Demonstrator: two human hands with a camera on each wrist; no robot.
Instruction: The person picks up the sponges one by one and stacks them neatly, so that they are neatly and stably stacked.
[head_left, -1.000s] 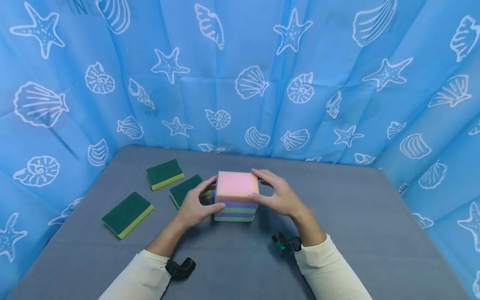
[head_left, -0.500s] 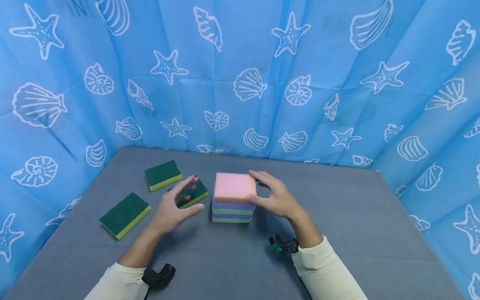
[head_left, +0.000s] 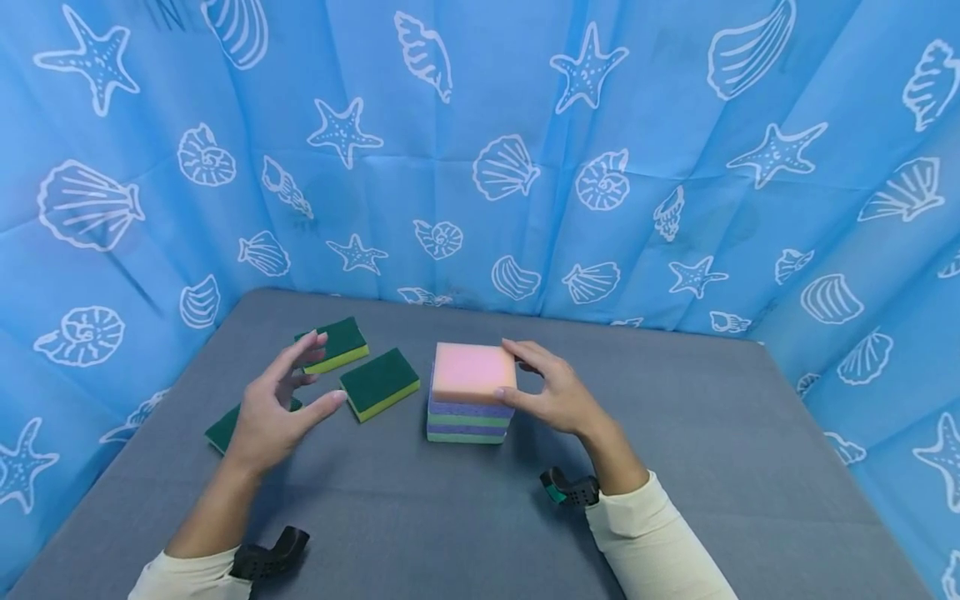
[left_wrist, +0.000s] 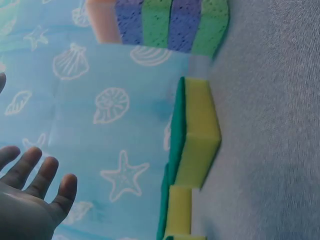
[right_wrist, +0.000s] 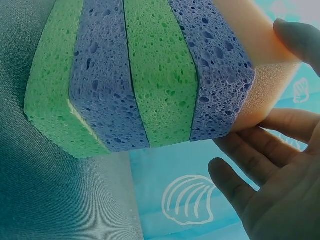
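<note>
A peach-pink sponge [head_left: 474,371] lies on top of a stack of green and purple sponges [head_left: 468,425] in the middle of the table. My right hand [head_left: 555,396] holds the peach sponge at its right side, thumb in front and fingers behind; the right wrist view shows those fingertips along its edge, beside the uppermost purple sponge [right_wrist: 222,75]. Over the left of the table my left hand [head_left: 270,421] hovers with fingers spread and nothing in them. It partly hides a green-and-yellow scouring sponge [head_left: 223,432] below it and overlaps another scouring sponge [head_left: 343,340] farther back.
A third scouring sponge [head_left: 381,382] lies between my left hand and the stack, green side up. Grey cloth covers the table [head_left: 712,433]. Behind it hangs a blue curtain [head_left: 450,192] printed with white shells and starfish.
My left hand has let go of the stack's left side and moved left, over the scouring sponges. The right hand has stayed on the peach sponge, which sits as before.
</note>
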